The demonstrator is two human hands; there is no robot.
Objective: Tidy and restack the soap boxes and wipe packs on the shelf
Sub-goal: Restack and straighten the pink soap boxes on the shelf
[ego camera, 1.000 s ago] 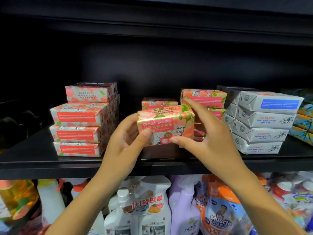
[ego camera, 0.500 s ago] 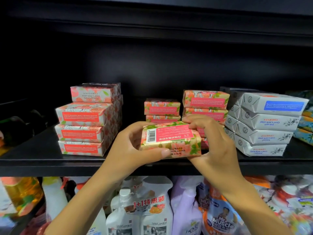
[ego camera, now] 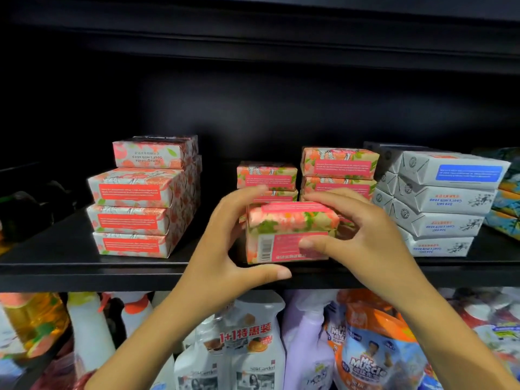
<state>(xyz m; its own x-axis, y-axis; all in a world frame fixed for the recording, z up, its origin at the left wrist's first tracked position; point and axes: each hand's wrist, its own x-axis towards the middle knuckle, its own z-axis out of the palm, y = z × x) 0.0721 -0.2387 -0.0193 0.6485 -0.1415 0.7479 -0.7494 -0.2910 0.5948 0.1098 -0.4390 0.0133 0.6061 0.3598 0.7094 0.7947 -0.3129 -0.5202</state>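
Note:
A pink floral soap box is held just above the front edge of the black shelf, barcode side facing me. My left hand grips its left end, thumb under it. My right hand pinches its right end, thumb on the front face. Behind it stand two short stacks of the same pink boxes. A taller pink stack is at the left. White soap boxes are stacked at the right.
Colourful packs lie at the far right of the shelf. The lower shelf holds spray bottles, an orange cleaner pouch and a yellow bottle. A dark shelf board hangs overhead.
Both hands have turned the pink box over, from its Goat Soap front to its barcode side, and brought it down close to the shelf's front edge.

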